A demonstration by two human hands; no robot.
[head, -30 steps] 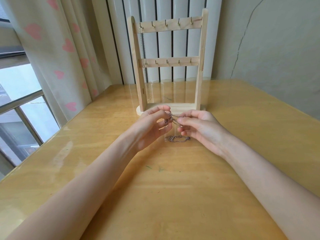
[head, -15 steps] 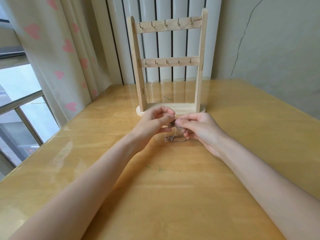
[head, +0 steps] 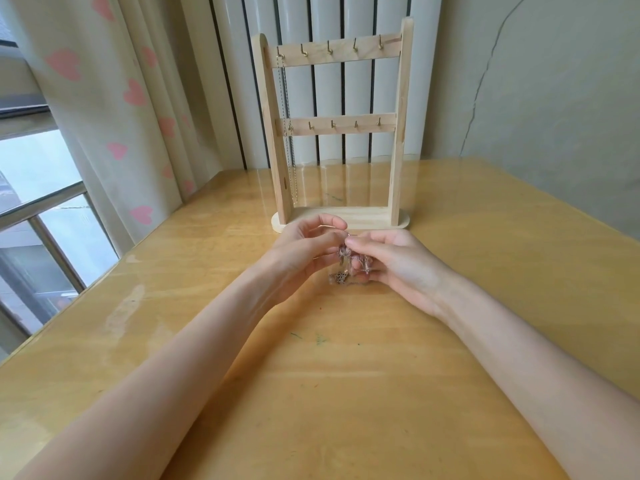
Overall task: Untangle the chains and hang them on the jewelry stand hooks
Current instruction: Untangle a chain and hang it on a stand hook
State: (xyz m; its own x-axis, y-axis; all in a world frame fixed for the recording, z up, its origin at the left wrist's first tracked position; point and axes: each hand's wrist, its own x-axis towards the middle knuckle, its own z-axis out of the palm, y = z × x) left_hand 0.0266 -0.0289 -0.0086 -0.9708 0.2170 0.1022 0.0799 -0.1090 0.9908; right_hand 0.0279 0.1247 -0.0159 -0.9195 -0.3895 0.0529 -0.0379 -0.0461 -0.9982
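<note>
A tangled silver chain (head: pixel 349 261) hangs between my two hands just above the table, its small charm end (head: pixel 339 277) dangling near the tabletop. My left hand (head: pixel 304 251) pinches the tangle from the left with curled fingers. My right hand (head: pixel 398 261) pinches it from the right, thumb on top. Behind them stands the wooden jewelry stand (head: pixel 334 129) with two rows of brass hooks. One thin chain (head: pixel 287 133) hangs from the top-left hook down to the base. The other hooks (head: pixel 355 46) are bare.
The yellow wooden table (head: pixel 311 393) stretches toward me. A heart-print curtain (head: pixel 104 98) and window lie at the left, a white radiator (head: pixel 329 22) behind the stand, a cracked wall at the right.
Both hands have drawn closer together over the tangle and the fingers have shifted on it. More of the chain is lifted off the table, with only the charm end hanging low.
</note>
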